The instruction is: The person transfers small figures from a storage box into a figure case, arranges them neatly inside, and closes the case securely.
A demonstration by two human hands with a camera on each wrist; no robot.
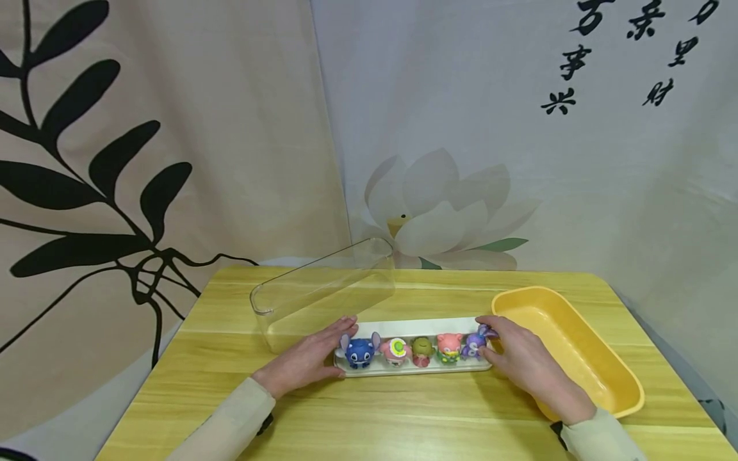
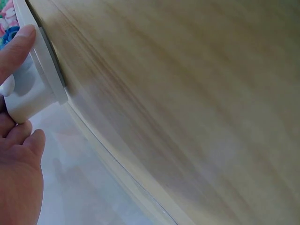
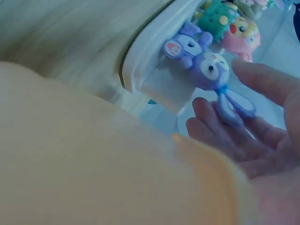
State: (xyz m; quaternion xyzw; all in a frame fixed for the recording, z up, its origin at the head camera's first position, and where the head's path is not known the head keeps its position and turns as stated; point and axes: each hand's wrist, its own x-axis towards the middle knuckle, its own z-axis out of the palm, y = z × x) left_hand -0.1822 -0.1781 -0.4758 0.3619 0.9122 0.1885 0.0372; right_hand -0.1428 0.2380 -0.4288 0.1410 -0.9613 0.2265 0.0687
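Five toy figures would exceed a plain count here, so: several toy figures stand in a row on a white display base (image 1: 412, 328) in the head view. At its left end, beside a blue big-eared figure (image 1: 360, 352), my left hand (image 1: 305, 358) grips the base, thumb (image 2: 21, 44) at the front edge and fingers behind. At the right end is a purple rabbit figure (image 3: 213, 70). My right hand (image 1: 530, 358) is around its head and ears, thumb and fingers spread apart. Between them stand a pink swirl-faced figure (image 1: 396, 351), an olive-headed figure (image 1: 422, 352) and a pink eared figure (image 1: 449, 347).
Behind the base, to the left, a clear plastic cover (image 1: 323, 294) lies on the wooden table (image 1: 415, 416). A yellow tray (image 1: 599, 365) stands at the right, close under my right forearm. Printed curtains (image 1: 259, 128) hang behind the table.
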